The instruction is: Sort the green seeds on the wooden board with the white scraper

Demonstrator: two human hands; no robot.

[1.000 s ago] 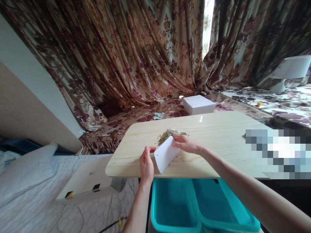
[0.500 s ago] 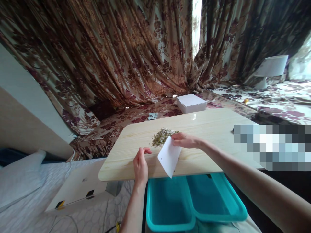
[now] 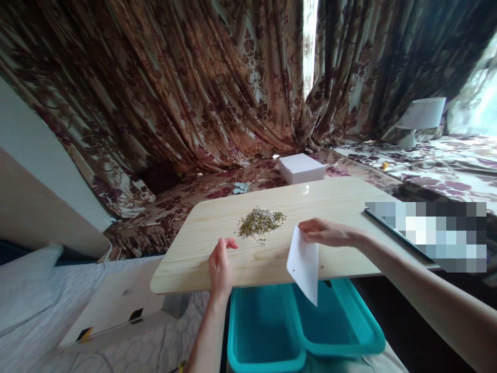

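My right hand grips the top edge of a stiff white card, which hangs tilted over the table's front edge with a small dark spot near its lower left corner. To the left of the card, a loose heap of mixed green and pale beans or grains lies on the light wooden table. My left hand is at the front of the tabletop, left of and nearer than the heap. Its fingers are partly bent and apart, holding nothing.
Two turquoise bins stand side by side below the table's front edge. A tablet-like dark-edged thing, mostly pixelated, lies at the table's right. Behind the table are a white box and a folded cloth; a white board lies on the bed at left.
My right hand has carried the white card to the right and nearer, away from the heap, so the heap now shows fully. The left hand has hardly moved.
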